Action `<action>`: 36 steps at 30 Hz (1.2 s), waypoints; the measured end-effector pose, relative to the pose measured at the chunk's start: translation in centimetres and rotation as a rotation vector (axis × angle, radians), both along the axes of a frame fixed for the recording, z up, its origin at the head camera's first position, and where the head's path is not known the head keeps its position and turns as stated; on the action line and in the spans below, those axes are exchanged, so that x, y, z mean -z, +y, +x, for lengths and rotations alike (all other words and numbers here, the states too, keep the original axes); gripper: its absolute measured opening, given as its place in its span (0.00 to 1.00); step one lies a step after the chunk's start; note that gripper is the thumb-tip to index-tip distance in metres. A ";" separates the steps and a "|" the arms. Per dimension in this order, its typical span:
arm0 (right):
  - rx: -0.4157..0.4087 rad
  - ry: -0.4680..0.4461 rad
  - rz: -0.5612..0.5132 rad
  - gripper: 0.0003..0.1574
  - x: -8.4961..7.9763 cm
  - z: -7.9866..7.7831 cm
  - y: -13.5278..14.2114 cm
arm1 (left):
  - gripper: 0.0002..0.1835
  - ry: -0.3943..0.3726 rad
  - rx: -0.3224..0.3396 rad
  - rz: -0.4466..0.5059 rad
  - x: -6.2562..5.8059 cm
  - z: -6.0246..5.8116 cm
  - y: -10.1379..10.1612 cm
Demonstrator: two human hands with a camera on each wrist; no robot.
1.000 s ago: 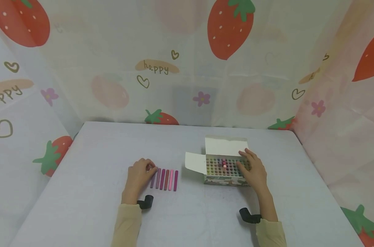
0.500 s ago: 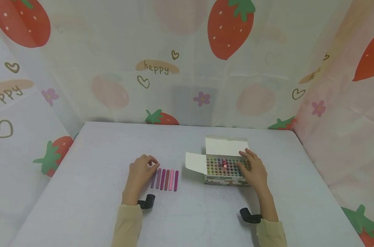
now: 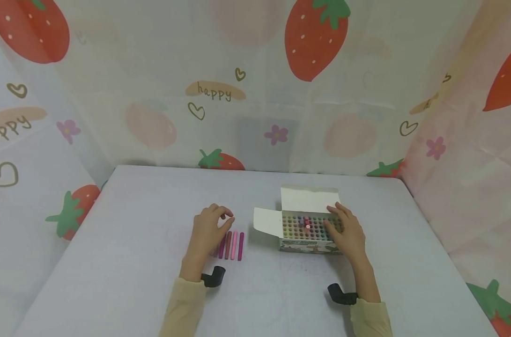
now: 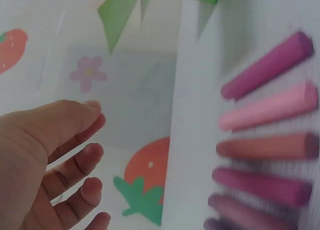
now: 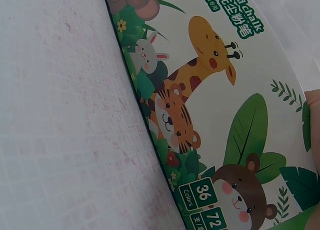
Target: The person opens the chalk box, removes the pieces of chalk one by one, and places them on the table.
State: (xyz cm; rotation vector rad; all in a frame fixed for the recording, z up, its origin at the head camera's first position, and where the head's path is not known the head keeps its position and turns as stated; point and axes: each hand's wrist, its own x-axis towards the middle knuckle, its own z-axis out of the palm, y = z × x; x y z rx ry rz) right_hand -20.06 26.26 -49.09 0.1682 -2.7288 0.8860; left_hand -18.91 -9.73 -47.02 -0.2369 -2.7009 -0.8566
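Observation:
My left hand (image 3: 205,233) hovers above a row of chalk sticks, thumb and fingers loosely bent with nothing between them. The sticks lie side by side on the white tabletop: a magenta chalk (image 4: 270,64), a pink chalk (image 4: 270,108), a brown-orange chalk (image 4: 267,146) and darker purple ones partly under the hand in the head view. My right hand (image 3: 349,236) rests over the right end of an open chalk box (image 3: 303,245), thumb across the chalk tops, fingers by the raised lid. A few pink and purple chalks stick up from its middle.
The box's white lid (image 3: 307,199) stands open at the back, and a side flap (image 3: 267,222) sticks out left toward the loose chalks. Strawberry-printed curtains (image 3: 314,42) hang behind and beside the white table (image 3: 280,295). Each wrist carries a black camera mount (image 3: 341,296).
My left hand has moved right and away from me, from the row's left end to over its left sticks, its fingertips past the far ends. My right hand and the box stay put.

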 end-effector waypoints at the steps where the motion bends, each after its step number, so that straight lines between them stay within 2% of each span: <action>1: 0.002 -0.001 -0.002 0.27 0.0 0.0 0.0 | 0.04 0.008 0.008 0.003 -0.1 0.0 0.4; 8: 0.007 -0.025 -0.011 0.27 -0.2 0.1 -0.1 | 0.03 0.122 0.093 -0.010 -0.2 0.1 3.3; 13: 0.007 -0.025 -0.010 0.27 -0.3 0.2 -0.2 | 0.04 0.181 0.088 0.007 -0.6 0.0 4.5; 17: 0.017 -0.024 -0.006 0.27 -0.3 0.3 -0.2 | 0.04 0.196 0.077 0.038 -1.1 -0.1 5.0; 30: 0.018 -0.024 -0.015 0.27 -0.4 0.3 -0.3 | 0.05 0.262 0.079 0.058 -2.6 -0.8 6.2; 36: 0.017 -0.022 -0.019 0.27 -0.4 0.2 -0.2 | 0.03 0.268 0.134 0.038 -2.9 -1.3 7.5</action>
